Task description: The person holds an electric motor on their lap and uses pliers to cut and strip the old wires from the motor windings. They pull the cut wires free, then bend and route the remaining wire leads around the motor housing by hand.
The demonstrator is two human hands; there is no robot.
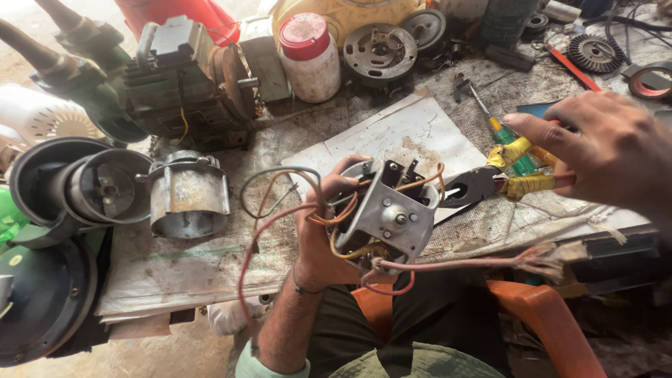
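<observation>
Head view, running left to right: at the far left of the frame sit dark round fan housings [42,280] and, just beside them, a grey cylindrical motor casing [189,196] on the worn sheet covering the bench [175,269]. Above these, in the upper left, stands a greasy engine block [182,84], with a white jar with a red lid [308,56] to its right.

At centre, your left hand [322,231] is closed around the small electric motor [385,217], holding it up over your lap with its flat metal end bracket and shaft facing you. Red, orange, yellow and grey wires [280,203] loop out of it to the left and below, and a frayed cord runs off to the right.

To the right of centre, your right hand [616,154] grips the yellow-taped handles of the pliers [490,183], forefinger stretched out, while the jaws touch the motor's right edge. A green-handled screwdriver [507,143] lies on the bench just behind the pliers.

You appear to be at the step of working a wire or terminal on the motor's right side with the plier tips; whether they already pinch anything is too small to tell. The next move calls for a steady left-hand hold, and a careful squeeze that spares the neighbouring wires.
</observation>
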